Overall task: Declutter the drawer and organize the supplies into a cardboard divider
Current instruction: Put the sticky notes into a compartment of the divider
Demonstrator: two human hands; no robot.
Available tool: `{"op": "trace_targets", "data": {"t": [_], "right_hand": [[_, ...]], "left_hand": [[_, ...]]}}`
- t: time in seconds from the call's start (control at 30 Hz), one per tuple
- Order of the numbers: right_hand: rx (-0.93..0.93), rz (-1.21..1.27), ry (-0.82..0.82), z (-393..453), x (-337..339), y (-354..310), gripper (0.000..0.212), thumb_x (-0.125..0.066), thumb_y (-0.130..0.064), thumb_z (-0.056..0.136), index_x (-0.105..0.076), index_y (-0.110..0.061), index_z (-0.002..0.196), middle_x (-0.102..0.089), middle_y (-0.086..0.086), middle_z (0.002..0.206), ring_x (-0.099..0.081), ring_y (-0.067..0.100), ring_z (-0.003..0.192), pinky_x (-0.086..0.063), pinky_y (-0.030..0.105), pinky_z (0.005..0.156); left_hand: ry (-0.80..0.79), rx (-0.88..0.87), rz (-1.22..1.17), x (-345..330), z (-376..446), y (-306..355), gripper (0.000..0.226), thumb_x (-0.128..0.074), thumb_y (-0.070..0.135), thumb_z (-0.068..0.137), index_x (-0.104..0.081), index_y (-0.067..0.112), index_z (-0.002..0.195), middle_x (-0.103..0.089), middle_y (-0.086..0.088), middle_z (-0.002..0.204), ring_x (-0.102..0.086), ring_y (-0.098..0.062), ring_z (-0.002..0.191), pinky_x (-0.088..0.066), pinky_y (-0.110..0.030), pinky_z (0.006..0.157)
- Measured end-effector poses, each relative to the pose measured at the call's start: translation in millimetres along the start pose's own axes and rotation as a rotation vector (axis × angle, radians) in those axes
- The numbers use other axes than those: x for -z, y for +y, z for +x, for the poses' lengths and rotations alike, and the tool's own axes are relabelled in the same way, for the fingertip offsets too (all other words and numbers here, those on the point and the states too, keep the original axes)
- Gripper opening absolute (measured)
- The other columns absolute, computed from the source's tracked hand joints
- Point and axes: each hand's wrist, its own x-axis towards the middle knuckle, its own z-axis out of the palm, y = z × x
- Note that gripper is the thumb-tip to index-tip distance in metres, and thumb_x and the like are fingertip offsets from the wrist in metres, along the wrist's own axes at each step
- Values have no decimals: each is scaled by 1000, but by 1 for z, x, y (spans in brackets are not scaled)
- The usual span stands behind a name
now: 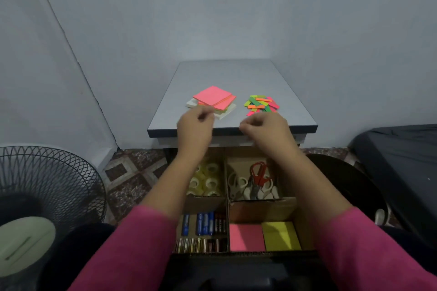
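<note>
Fingers of both hands were loosely curled, holding nothing visible: left hand [195, 126] just before the sticky-note stack [212, 101], right hand [264, 129] just before the scattered page flags [261, 103] on the grey table [227, 73]. Below, the cardboard divider [228, 205] held tape rolls [205, 179], scissors [254, 181], batteries [201, 224] and note pads [263, 236].

I can't read any text, brand, number or sign from my view. The blue batteries [200, 223] in the near-left compartment of the cardboard divider [227, 201] carry pale printing along their sides, but it is too small and blurred for me to make out. The darker batteries [220, 222] beside them show small light marks, equally illegible. Nothing else I see bears lettering.
</note>
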Motion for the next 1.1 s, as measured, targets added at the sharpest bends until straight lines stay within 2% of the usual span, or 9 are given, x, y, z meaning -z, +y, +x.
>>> {"op": "trace_targets", "data": {"t": [0.1, 0.2, 0.3, 0.37, 0.5, 0.6, 0.77, 0.97, 1.1], "right_hand": [[10, 80, 88, 29, -15, -9, 19, -55, -18, 93, -70, -7, 91, -68, 5, 79, -67, 21, 74, -58, 37, 72], [-29, 54, 132, 58, -29, -9, 26, -53, -17, 93, -68, 4, 88, -68, 17, 80, -67, 32, 76, -56, 47, 74], [-92, -11, 121, 83, -37, -8, 33, -53, -24, 93, -62, 3, 76, -63, 17, 72, -67, 36, 75, -55, 43, 66], [-152, -61, 90, 94, -40, -8, 35, -55, -32, 93, -63, 1, 84, -60, 13, 76, -64, 32, 75, -46, 33, 54], [-200, -85, 45, 108, -43, -7, 34, -62, -37, 89, -65, -4, 98, -64, 10, 90, -56, 21, 76, -33, 26, 49], [-184, -72, 62, 113, -45, -8, 30, -64, -30, 87, -68, -3, 99, -66, 11, 95, -58, 21, 80, -45, 31, 60], [-107, 212, 132, 103, -44, -17, 19, -61, -18, 89, -66, 1, 87, -58, 5, 79, -51, 12, 68, -41, 27, 60], [-132, 477, 169, 87, -35, -23, 29, -58, -17, 92, -61, 12, 96, -53, 10, 81, -47, 21, 74, -39, 33, 63], [-146, 551, 127, 69, -13, -14, 14, -55, -18, 94, -61, -6, 90, -62, 8, 93, -57, 18, 81, -51, 25, 58]], "left_hand": [[141, 62, 18, 0, 39, -6, 19, -57, 15, 93, -66, 10, 109, -66, -3, 105, -59, -15, 97, -45, -24, 84], [96, 178, 116, -5, 70, -19, 34, -54, 32, 96, -60, 7, 117, -62, -8, 116, -56, -19, 100, -42, -26, 82], [21, 226, 212, -11, 87, -28, 51, -51, 51, 92, -60, 6, 114, -63, -11, 111, -59, -26, 98, -48, -35, 84], [20, 219, 244, -12, 91, -31, 49, -54, 54, 89, -62, 12, 111, -63, -5, 108, -59, -24, 95, -50, -37, 84], [78, 197, 155, -14, 89, -33, 32, -63, 47, 85, -57, 23, 105, -60, 3, 104, -59, -19, 92, -51, -37, 81], [118, 193, -28, -12, 87, -33, 23, -65, 37, 86, -52, 27, 102, -59, 9, 93, -60, -14, 87, -52, -33, 75], [229, 166, -270, -8, 82, -28, 19, -59, 19, 94, -45, 16, 107, -57, 6, 82, -54, -3, 71, -38, -4, 49], [283, 92, -412, 2, 75, -36, 17, -55, 17, 96, -41, 16, 106, -59, -1, 81, -54, -10, 72, -44, -15, 62], [272, 59, -475, 9, 62, -27, 15, -55, 16, 96, -47, 16, 108, -60, 4, 74, -55, -6, 68, -48, -18, 67]]}}
